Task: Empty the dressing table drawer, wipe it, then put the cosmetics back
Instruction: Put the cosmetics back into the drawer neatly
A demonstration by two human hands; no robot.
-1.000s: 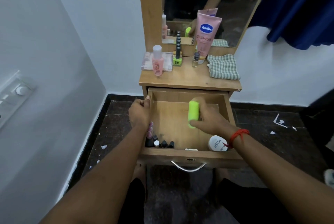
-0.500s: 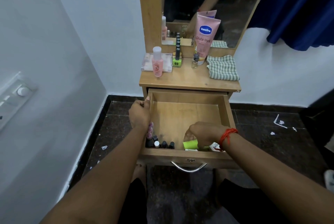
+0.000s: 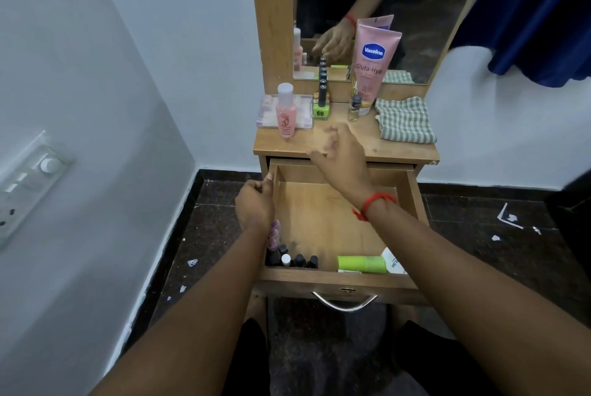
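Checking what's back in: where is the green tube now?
Head view: the green tube lies on its side at the front of the drawer, right of the small dark bottles, beside a white container.

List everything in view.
drawer: one, wooden, pulled open
green tube: one, green, drawer front
container: one, white, drawer front right
small bottles: several, dark, drawer front left
bottle: one, pink, tabletop left
box: one, clear, behind that bottle
nail polish: one, green, tabletop middle
lotion tube: one, pink, against mirror
vial: one, clear, beside lotion tube
cloth: one, checked green, tabletop right
left hand: one, grips drawer's left wall
right hand: one, open, above tabletop edge
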